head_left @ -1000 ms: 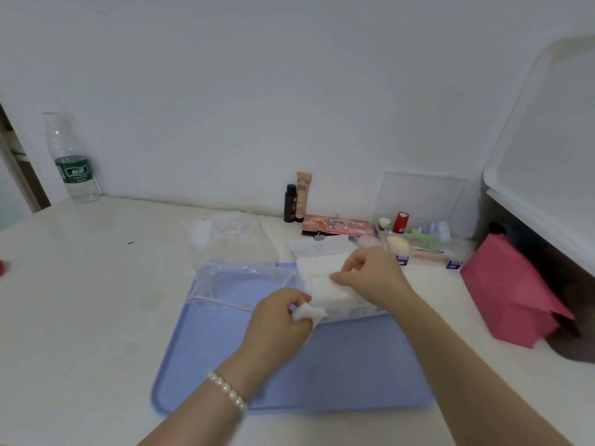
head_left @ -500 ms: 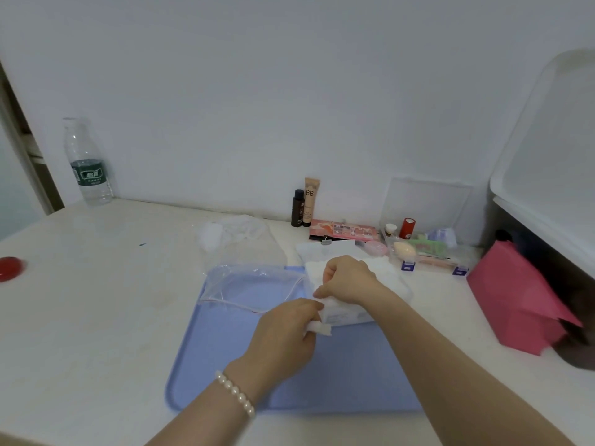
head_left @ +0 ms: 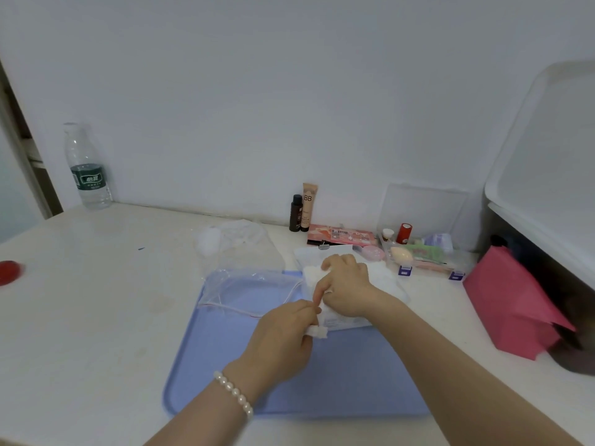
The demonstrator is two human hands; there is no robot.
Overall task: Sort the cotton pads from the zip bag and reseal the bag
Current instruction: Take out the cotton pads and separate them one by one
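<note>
1. A blue tray [head_left: 225,365] lies on the white table [head_left: 96,317], and both hands work over its far edge.
2. The left hand [head_left: 283,342], with a pearl bracelet [head_left: 233,392] on the wrist, has its fingers curled round a small white cotton pad [head_left: 317,332], whose corner pokes out beside the knuckles.
3. The right hand [head_left: 346,289] sits just beyond it, fingers bent down over a stack of cotton pads [head_left: 310,273]; it seems to be gripping the pile, though the fingertips are hidden.
4. That stack rests at the tray's far right corner, partly on a clear wrapper with small print [head_left: 344,321].
5. The zip bag [head_left: 251,291] lies flat and transparent on the far left part of the tray, just beside the hands, its red zip line running along the near edge; I can't tell from here whether it is sealed.
6. A second crumpled clear bag [head_left: 241,244] with something white in it sits behind, on the table.
7. Against the wall stand a water bottle [head_left: 87,169], a BB cream tube [head_left: 309,206] touching a dark little bottle [head_left: 296,212], an eyeshadow palette [head_left: 341,235], and a clear organiser [head_left: 425,255] of cosmetics.
8. A pink folded sheet [head_left: 512,304] lies to the right.
</note>
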